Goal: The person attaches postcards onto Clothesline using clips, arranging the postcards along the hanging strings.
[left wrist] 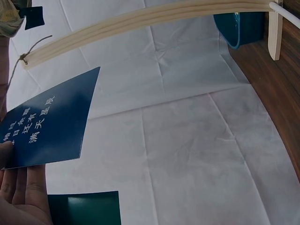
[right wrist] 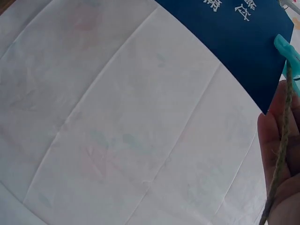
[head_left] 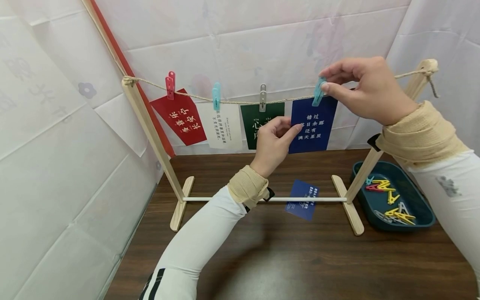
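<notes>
In the head view my right hand (head_left: 371, 89) pinches a light blue clothespin (head_left: 318, 92) over the rope, at the top edge of a blue card (head_left: 313, 133) with white writing. My left hand (head_left: 275, 141) pinches that card's left edge between thumb and fingers. In the left wrist view the thumb lies on the front of the blue card (left wrist: 51, 124), with fingers behind it. The right wrist view has the clothespin (right wrist: 287, 54) on the card's edge beside the rope (right wrist: 281, 154). Left of it hangs a green card (head_left: 249, 114) under a grey clothespin (head_left: 263, 98), partly hidden by my left hand.
A red card (head_left: 180, 118) and a white card (head_left: 225, 129) also hang from the rope between wooden posts (head_left: 153, 137). Another blue card (head_left: 303, 210) lies on the table (head_left: 300, 262) under the white crossbar (head_left: 213, 199). A dark teal basin (head_left: 423, 221) at right holds several clothespins.
</notes>
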